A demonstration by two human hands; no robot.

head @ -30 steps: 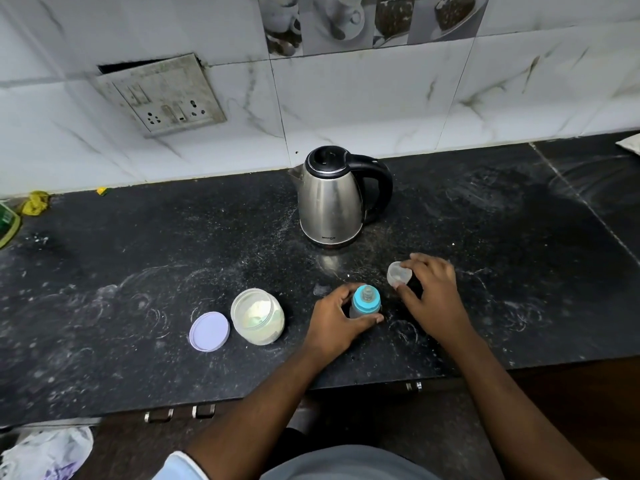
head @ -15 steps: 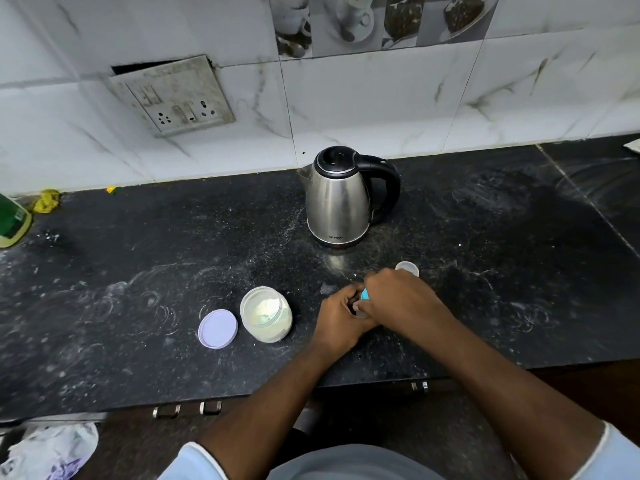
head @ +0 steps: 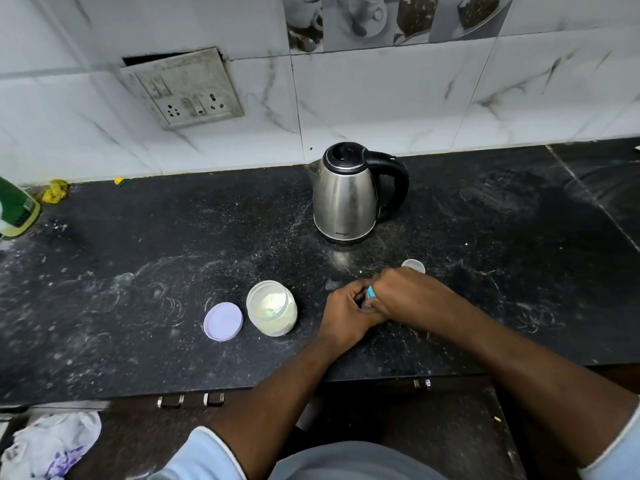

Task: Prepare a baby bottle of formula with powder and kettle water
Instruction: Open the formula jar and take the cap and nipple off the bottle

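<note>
Bottle [head: 371,292] on counter [head: 138,271], in front of kettle [head: 348,199]; only a sliver of its blue top shows between the hands. Left hand [head: 346,308] curls round the body. Right hand [head: 405,294] curls over the top, gripping it. Clear cap [head: 414,265] lies just behind right hand. Open powder jar [head: 272,308] left of the hands, purple lid [head: 223,321] just beside it.

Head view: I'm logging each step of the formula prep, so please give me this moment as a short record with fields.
left hand: grips the baby bottle, mostly hidden
right hand: curled over the bottle's blue top
clear cap: on the counter, behind the hands
powder jar: open, purple lid beside it
kettle: upright, lid closed, untouched
</note>
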